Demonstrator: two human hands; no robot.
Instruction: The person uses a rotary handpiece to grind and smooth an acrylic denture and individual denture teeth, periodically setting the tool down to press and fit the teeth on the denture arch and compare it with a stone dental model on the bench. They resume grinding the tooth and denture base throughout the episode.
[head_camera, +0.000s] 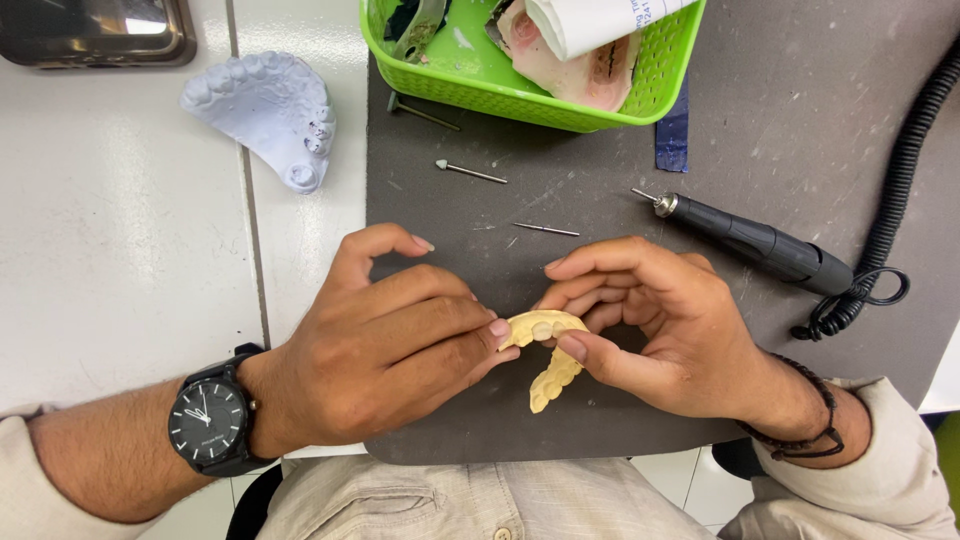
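At the far left we saw a dark tray (95, 30) at the back of the white desk (110, 260), and just right of it a pale blue dental cast (268, 112) lying on its own. Nearer us, the left hand (385, 350), with a black wristwatch (212, 422) on its wrist, pinched one end of a yellow dental arch (545, 350) between thumb and fingertips, the forefinger raised and curled. The arch hung above a dark grey mat (620, 170), held between both hands. The right hand (655, 330), a dark braided band (815, 420) on its wrist, gripped the arch's other side, thumb pressed on top and fingers curled around it. Behind the hands, loose burs (470, 172) lay on the mat, a green basket (530, 60) stood at its back edge, and a black handpiece (750, 243) with a coiled cord (900, 190) lay to the right.
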